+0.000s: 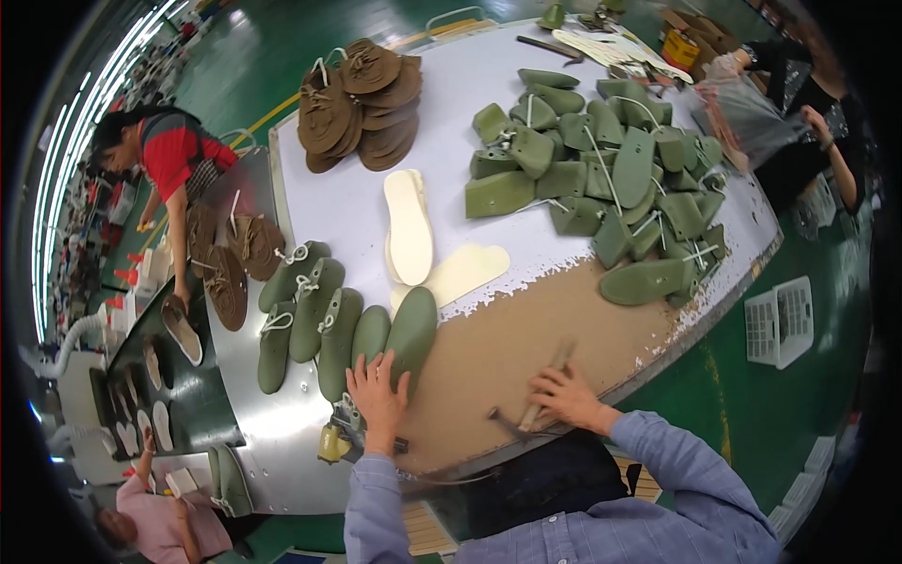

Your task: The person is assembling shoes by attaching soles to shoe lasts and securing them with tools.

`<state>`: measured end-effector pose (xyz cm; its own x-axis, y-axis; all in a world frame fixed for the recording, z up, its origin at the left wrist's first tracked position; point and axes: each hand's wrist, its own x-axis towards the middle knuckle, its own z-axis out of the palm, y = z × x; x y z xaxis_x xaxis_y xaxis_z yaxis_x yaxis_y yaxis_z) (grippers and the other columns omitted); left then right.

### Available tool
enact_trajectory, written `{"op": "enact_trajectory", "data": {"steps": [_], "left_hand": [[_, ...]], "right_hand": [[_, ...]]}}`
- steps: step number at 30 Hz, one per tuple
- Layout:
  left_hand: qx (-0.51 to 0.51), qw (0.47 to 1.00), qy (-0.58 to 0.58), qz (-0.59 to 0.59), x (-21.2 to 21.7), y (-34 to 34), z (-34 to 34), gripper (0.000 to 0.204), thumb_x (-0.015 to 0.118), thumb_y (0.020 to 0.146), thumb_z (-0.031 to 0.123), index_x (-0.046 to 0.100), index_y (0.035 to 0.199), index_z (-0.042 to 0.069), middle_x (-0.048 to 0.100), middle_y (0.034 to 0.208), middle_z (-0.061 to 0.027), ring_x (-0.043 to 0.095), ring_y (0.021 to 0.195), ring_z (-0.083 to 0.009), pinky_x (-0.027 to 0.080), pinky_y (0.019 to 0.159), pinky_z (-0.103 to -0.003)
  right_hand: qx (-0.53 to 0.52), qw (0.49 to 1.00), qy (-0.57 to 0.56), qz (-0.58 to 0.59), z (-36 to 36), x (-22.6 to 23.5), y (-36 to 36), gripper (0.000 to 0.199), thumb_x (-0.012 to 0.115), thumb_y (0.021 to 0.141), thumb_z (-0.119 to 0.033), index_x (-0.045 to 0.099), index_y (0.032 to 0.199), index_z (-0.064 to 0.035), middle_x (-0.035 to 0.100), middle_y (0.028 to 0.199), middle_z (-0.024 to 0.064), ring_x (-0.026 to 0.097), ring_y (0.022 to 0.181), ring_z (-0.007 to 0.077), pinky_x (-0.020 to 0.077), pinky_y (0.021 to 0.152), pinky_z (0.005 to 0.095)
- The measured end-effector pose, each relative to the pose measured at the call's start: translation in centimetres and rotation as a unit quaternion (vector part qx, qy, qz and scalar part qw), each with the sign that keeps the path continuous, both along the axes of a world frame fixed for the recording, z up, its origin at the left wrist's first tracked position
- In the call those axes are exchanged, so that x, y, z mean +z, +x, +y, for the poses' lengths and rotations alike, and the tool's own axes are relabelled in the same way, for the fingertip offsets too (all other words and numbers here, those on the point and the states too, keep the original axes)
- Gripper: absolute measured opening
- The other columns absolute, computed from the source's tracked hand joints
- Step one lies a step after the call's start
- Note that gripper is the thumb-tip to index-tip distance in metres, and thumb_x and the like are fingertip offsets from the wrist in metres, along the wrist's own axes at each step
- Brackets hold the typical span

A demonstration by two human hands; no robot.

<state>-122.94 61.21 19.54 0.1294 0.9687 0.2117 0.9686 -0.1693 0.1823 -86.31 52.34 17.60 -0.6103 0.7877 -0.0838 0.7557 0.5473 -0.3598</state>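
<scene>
My left hand [379, 395] reaches over the near ends of two green shoe lasts [412, 334], fingers spread and fingertips against them. More green lasts [299, 310] with white cords lie beside these in a row. My right hand [568, 395] has its fingers over the wooden handle of a hammer [533, 414], whose dark head points toward me. The handle is slightly blurred. Beyond my left hand lies a stack of cream insoles [408, 226], with another cream insole [474, 270] flat beside it.
A heap of green lasts [601, 169] covers the table's right side. Brown shoes [362, 103] stand stacked at the far left. A yellow tool [334, 442] sits at the near edge. Co-workers [174, 155] are at the left and far right. A white crate [780, 321] stands on the floor.
</scene>
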Motion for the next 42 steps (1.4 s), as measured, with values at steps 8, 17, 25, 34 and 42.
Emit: {"op": "enact_trajectory", "data": {"steps": [8,17,25,34,42], "left_hand": [[0.096,0.995,-0.017,0.012,0.0,-2.3,2.1,0.061,0.076,0.073,0.027,0.055,0.128,0.014,0.061,0.114,-0.0083,0.046,0.125,-0.0353,0.027,0.108,-0.058],[0.226,0.961,-0.101,-0.125,-0.4,6.0,-0.7,0.050,0.070,0.081,0.032,0.054,0.121,0.007,0.058,0.105,-0.0169,0.060,0.093,-0.0386,0.051,0.073,-0.049],[0.112,0.975,-0.124,-0.145,2.3,5.7,-4.3,0.056,0.071,0.081,0.036,0.053,0.125,0.006,0.055,0.120,-0.0194,0.056,0.107,-0.0395,0.046,0.088,-0.050],[0.219,0.959,-0.167,-0.069,0.9,-7.5,3.3,0.063,0.072,0.080,0.036,0.050,0.134,0.012,0.061,0.116,-0.0172,0.062,0.099,-0.0384,0.049,0.085,-0.047],[0.230,0.956,-0.170,-0.059,0.8,2.8,-3.5,0.061,0.068,0.084,0.035,0.047,0.134,0.007,0.060,0.106,-0.0220,0.063,0.086,-0.0438,0.050,0.076,-0.052]], "right_hand": [[-0.273,0.960,-0.063,0.004,3.1,3.0,6.1,0.038,0.070,0.082,-0.037,0.066,0.110,-0.0112,0.058,0.121,0.0099,0.052,0.113,0.0316,0.0390,0.090,0.0449],[-0.088,0.986,0.094,0.107,26.7,-2.3,-8.4,0.064,0.072,0.081,-0.035,0.049,0.133,-0.0059,0.048,0.135,0.0160,0.041,0.129,0.0355,0.0336,0.104,0.0502],[-0.080,0.997,0.014,-0.005,21.6,-2.1,-5.1,0.076,0.082,0.065,-0.042,0.053,0.126,-0.0064,0.052,0.124,0.0113,0.045,0.120,0.0323,0.0386,0.096,0.0471],[-0.206,0.977,-0.031,0.049,15.5,-0.1,-4.5,0.067,0.081,0.069,-0.037,0.052,0.117,-0.0002,0.055,0.112,0.0173,0.055,0.101,0.0356,0.0450,0.087,0.0463],[-0.493,0.704,-0.352,0.371,11.3,2.8,-3.3,0.050,0.075,0.082,-0.024,0.051,0.115,0.0049,0.065,0.102,0.0146,0.066,0.086,0.0212,0.0548,0.071,0.0344]]}}
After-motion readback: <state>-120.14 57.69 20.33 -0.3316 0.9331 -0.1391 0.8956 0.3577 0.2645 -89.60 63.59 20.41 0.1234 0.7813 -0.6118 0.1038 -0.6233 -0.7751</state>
